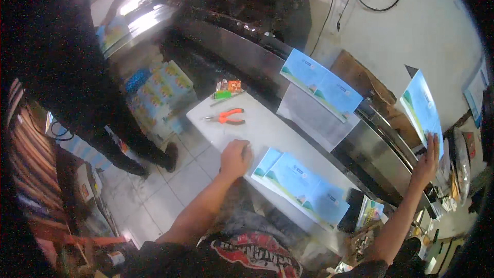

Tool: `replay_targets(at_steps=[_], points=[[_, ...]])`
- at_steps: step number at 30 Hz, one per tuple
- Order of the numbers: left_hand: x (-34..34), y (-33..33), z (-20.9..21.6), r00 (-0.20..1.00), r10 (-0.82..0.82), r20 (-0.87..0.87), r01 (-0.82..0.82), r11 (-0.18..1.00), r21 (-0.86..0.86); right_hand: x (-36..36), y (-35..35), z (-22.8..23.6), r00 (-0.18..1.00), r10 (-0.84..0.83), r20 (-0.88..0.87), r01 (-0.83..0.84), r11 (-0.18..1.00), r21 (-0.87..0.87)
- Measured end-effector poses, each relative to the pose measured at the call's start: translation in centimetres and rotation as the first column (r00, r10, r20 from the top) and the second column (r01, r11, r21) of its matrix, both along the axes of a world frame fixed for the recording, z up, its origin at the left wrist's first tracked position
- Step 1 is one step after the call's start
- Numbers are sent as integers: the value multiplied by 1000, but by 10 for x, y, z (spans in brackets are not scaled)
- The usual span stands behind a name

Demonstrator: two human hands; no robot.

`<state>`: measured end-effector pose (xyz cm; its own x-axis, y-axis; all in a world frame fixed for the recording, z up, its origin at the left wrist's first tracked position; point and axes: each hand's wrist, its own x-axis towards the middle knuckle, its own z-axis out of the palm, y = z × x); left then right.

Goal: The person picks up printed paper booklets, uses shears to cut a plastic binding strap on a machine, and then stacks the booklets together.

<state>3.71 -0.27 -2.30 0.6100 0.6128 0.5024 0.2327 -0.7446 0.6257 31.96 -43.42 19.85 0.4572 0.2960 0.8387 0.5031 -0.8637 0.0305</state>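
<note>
My right hand [425, 169], out to the right, grips the lower end of a blue printed cover [423, 104] that stands nearly upright, its fingers stretched along the face. My left hand [236, 158] rests at the near edge of the white table [216, 143] with its fingers curled in; whatever is inside them, if anything, is hidden. To the right of that hand lies a stack of blue printed covers [303, 183]. Beyond it on the tabletop are pliers [225, 117] with orange and black handles.
Another blue cover [321, 83] leans over a grey-white sheet [309, 113] on the dark metal machine [247, 46] behind the table. A green lighter [222, 94] and small packets sit at the table's far end. A dark phone [352, 210] lies near right. A person [77, 72] stands far left.
</note>
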Motion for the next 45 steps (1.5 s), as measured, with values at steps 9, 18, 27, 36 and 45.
replay_targets(at_steps=[9,18,27,36,45], points=[[7,-4,3,999,-34,-14,33,996,-85,22,-63,-108,733,-82,-675,-34,987,-157],[3,3,-3,999,-34,40,34,999,-2,-210,135,-134,641,197,-742,-612,715,-339],[5,-1,5,997,-72,30,73,997,-2,-220,125,-133,368,103,-924,-698,687,-201],[8,2,1,997,-56,49,57,998,-19,-70,50,-39,760,86,-644,-211,970,-119],[7,1,-3,998,-44,55,43,999,14,64,-24,-74,855,45,-517,-23,999,49]])
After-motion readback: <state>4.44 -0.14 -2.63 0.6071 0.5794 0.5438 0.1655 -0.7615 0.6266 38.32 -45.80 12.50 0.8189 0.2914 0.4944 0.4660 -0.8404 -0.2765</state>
